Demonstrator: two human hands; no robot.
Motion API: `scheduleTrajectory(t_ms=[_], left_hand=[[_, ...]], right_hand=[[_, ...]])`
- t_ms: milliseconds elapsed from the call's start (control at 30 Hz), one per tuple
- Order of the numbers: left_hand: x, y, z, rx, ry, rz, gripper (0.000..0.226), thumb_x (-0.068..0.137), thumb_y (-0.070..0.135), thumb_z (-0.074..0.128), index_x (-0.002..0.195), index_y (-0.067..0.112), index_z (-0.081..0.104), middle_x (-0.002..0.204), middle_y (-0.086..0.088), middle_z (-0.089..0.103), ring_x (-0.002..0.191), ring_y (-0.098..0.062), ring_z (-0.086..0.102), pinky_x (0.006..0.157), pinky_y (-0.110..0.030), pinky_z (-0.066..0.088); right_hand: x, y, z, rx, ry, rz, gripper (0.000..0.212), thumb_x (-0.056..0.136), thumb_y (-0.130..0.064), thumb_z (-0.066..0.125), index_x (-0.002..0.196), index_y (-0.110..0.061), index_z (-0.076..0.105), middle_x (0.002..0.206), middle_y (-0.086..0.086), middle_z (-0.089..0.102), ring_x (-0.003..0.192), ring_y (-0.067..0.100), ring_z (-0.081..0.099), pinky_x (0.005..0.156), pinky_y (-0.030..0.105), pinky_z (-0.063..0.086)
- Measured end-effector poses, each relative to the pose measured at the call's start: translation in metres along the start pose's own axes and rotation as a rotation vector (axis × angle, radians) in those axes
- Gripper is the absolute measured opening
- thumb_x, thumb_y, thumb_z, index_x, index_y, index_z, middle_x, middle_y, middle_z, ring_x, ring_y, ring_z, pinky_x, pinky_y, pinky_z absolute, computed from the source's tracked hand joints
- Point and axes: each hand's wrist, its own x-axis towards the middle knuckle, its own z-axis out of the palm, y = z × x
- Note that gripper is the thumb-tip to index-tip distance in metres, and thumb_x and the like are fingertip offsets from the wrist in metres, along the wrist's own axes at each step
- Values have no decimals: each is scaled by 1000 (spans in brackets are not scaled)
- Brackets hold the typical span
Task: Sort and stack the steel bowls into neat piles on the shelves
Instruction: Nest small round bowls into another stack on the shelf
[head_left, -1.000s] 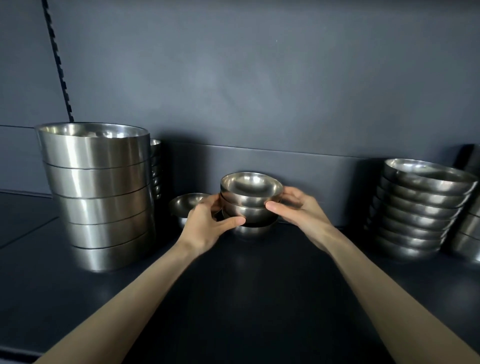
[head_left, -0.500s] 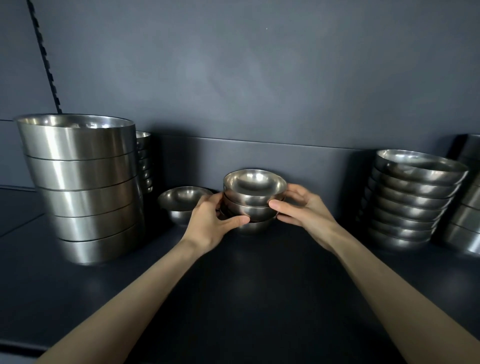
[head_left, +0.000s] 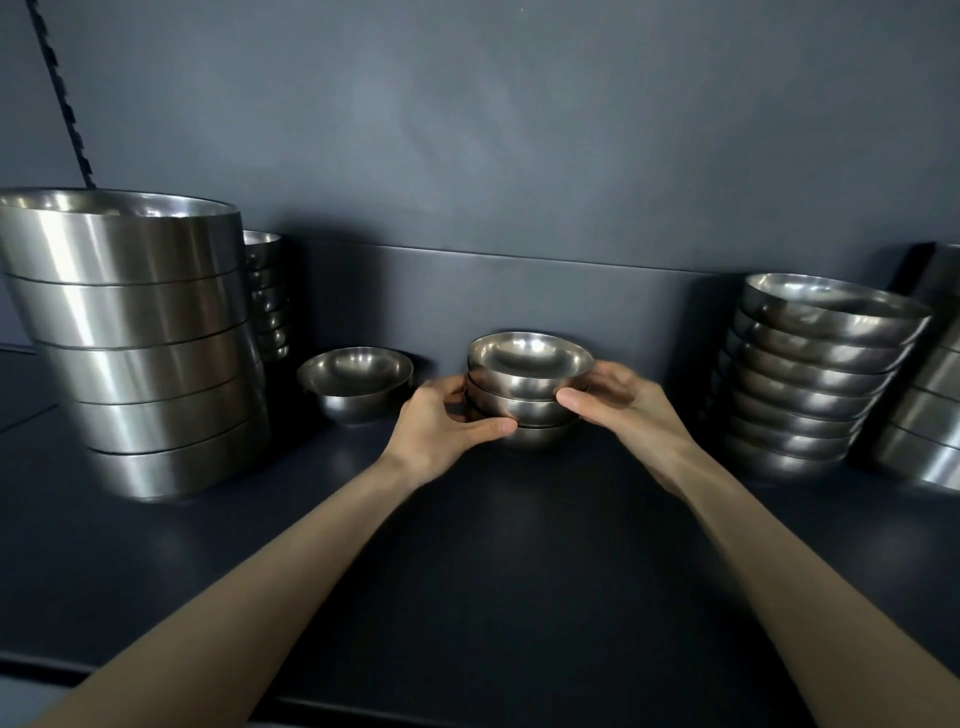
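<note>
Now the small stack of 3 steel bowls (head_left: 530, 389) sits near the back edge of the shelf (head_left: 493, 545), about midway along it, and appears to rest on the surface rather than hang in the air. The left hand (head_left: 447, 421) grips its left side with the thumb curled across the front. The right hand (head_left: 623, 410) holds the right side, thumb against the middle bowl.

Just left of the stack stands 1 loose bowl (head_left: 356, 382) of what looks like the same size. Beyond it, toward the shelf's left end, rises the tall pile of large bowls (head_left: 135, 332). Well to the right is the leaning pile of medium bowls (head_left: 810, 374).

My read is that the step in hand is positioning and squaring up this small pile. The next move probably calls for letting go, fetching the loose bowl and nesting it on top, level and centred.

Compared with 1 second ago, both grips are unchanged, but the stack has slid a little to the right, so the gap to the loose bowl is wider.
</note>
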Motion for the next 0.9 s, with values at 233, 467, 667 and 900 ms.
scheduleTrajectory(t_ms=[233, 467, 667, 900], left_hand=[[0, -12, 3, -84, -9, 7, 36, 71, 20, 82, 99, 30, 63, 97, 3, 72, 94, -7, 67, 85, -14, 49], [-3, -13, 9, -128, 12, 1, 43, 73, 21, 80, 112, 13, 63, 100, -1, 72, 101, -14, 66, 98, -31, 49], [-2, -15, 9, -121, 22, 20, 34, 73, 22, 80, 101, 26, 63, 92, 8, 70, 99, -11, 66, 93, -25, 49], [-1, -17, 9, -140, 28, 23, 35, 72, 20, 81, 95, 36, 60, 90, 16, 70, 93, 2, 66, 85, -11, 48]], right_hand=[[4, 10, 0, -34, 21, -11, 36, 73, -19, 81, 105, -19, 65, 93, -14, 75, 94, 2, 68, 84, 19, 52], [0, 8, 0, -55, 12, -33, 56, 60, -37, 80, 111, -20, 63, 96, -16, 73, 98, 0, 66, 83, 11, 48], [1, 7, 0, -44, -2, -27, 54, 57, -43, 79, 107, -28, 62, 96, -18, 73, 99, 2, 67, 89, 24, 53], [-2, 5, 1, -42, -4, -30, 53, 58, -43, 79, 106, -28, 62, 95, -19, 73, 98, 2, 67, 91, 30, 52]])
